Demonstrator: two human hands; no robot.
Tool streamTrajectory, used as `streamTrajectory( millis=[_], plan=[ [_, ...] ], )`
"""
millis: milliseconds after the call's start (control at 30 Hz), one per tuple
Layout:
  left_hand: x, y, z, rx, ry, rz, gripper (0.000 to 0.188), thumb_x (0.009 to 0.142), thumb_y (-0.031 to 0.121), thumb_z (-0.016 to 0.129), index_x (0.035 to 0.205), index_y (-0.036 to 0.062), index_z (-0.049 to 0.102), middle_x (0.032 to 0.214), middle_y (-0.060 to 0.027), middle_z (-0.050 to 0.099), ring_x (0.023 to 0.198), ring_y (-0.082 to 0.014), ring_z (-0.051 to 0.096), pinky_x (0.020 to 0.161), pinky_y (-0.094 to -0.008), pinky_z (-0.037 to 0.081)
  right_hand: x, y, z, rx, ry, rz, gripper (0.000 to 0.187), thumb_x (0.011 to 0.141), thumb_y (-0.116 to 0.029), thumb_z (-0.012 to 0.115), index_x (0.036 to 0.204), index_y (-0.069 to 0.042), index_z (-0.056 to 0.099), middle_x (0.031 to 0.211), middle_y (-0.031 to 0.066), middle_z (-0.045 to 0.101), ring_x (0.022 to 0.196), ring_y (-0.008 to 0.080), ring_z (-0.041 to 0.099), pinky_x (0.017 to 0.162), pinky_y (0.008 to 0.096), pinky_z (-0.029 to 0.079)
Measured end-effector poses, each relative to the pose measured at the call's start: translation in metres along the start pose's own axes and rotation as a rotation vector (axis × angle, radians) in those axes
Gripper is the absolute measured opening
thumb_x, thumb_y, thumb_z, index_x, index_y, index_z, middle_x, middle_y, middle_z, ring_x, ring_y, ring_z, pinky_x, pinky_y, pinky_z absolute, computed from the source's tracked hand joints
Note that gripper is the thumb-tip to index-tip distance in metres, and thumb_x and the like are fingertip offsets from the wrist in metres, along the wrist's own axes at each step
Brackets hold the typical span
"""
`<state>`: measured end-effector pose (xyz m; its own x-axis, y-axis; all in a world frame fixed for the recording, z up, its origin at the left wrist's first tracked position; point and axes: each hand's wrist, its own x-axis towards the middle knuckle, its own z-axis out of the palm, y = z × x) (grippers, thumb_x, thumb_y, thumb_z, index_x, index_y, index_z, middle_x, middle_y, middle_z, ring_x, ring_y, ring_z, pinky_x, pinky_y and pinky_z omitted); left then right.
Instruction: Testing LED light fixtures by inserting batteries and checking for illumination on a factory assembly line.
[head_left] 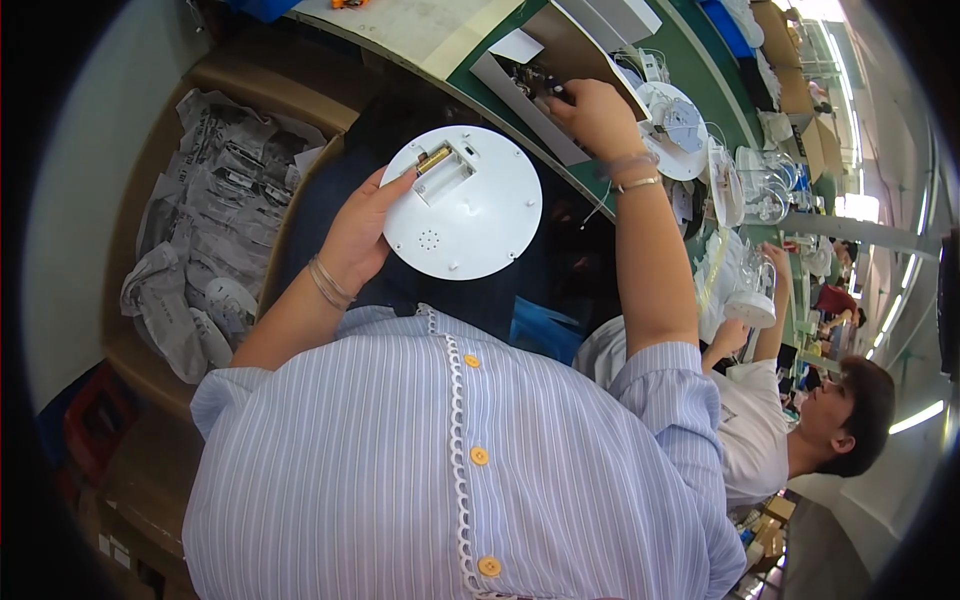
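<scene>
The left hand [358, 228] grips the white disc [490, 220] (one battery [433, 160] in its bay [448, 186]) before the shirt [360, 450]; the right hand [602, 118] is at the box [527, 112], its grasp unclear.

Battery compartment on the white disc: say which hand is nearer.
Left. The left hand grips the white disc by its rim, close beside the battery compartment; the right hand is farther off, up and right, at the open box.
</scene>
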<state>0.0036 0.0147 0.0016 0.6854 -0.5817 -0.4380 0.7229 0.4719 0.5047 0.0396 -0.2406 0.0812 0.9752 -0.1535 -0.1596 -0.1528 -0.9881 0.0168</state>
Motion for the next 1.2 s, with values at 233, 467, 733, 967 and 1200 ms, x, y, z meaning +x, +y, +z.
streamTrajectory(
  millis=[233, 467, 733, 967, 1200],
  plan=[
    [0.006, -0.005, 0.0, -0.19, -0.074, -0.219, 0.035, 0.084, 0.019, 0.047, 0.114, 0.0021, 0.04, 0.106, -0.0118, 0.052, 0.095, -0.0211, 0.053, 0.08, -0.0313, 0.045, -0.031, -0.004, 0.004, 0.435, 0.391, -0.278, 0.021, 0.076, -0.017, 0.057, 0.084, 0.002, 0.056, 0.079, 0.0098, 0.055, 0.062, 0.0198, 0.053, 0.061, 0.0264, 0.043],
    [0.002, -0.003, 0.009, -0.086, -0.173, -0.213, 0.033, 0.086, 0.021, 0.042, 0.116, 0.0052, 0.04, 0.106, -0.0105, 0.052, 0.096, -0.02, 0.053, 0.078, -0.0308, 0.046, -0.071, -0.047, -0.001, 0.44, 0.202, -0.577, 0.02, 0.071, -0.009, 0.058, 0.089, -0.004, 0.053, 0.09, 0.0099, 0.054, 0.081, 0.0266, 0.052, 0.069, 0.0326, 0.044],
    [-0.003, -0.003, 0.016, -0.029, -0.163, -0.156, 0.034, 0.086, 0.024, 0.043, 0.115, 0.0063, 0.041, 0.105, -0.0069, 0.053, 0.093, -0.0165, 0.054, 0.075, -0.029, 0.047, -0.085, -0.064, 0.012, 0.256, 0.207, -0.695, 0.029, 0.063, -0.006, 0.062, 0.092, -0.006, 0.055, 0.092, 0.0096, 0.052, 0.084, 0.0259, 0.05, 0.074, 0.032, 0.042],
    [-0.004, -0.008, 0.018, 0.081, -0.098, -0.02, 0.038, 0.081, 0.021, 0.053, 0.114, 0.0059, 0.041, 0.102, -0.0066, 0.054, 0.089, -0.015, 0.055, 0.073, -0.0267, 0.048, -0.087, -0.072, 0.031, 0.422, 0.339, -0.588, 0.027, 0.062, -0.008, 0.063, 0.089, -0.007, 0.057, 0.085, 0.0087, 0.052, 0.078, 0.0247, 0.049, 0.073, 0.0337, 0.037],
    [-0.002, -0.008, 0.016, 0.194, -0.045, 0.115, 0.045, 0.075, 0.017, 0.061, 0.114, 0.0036, 0.041, 0.099, -0.0088, 0.055, 0.087, -0.0172, 0.056, 0.071, -0.0272, 0.048, -0.091, -0.082, 0.035, 0.353, 0.443, -0.555, 0.029, 0.065, -0.011, 0.061, 0.092, -0.008, 0.054, 0.079, 0.0061, 0.054, 0.076, 0.0221, 0.051, 0.074, 0.0329, 0.037]
  ],
)
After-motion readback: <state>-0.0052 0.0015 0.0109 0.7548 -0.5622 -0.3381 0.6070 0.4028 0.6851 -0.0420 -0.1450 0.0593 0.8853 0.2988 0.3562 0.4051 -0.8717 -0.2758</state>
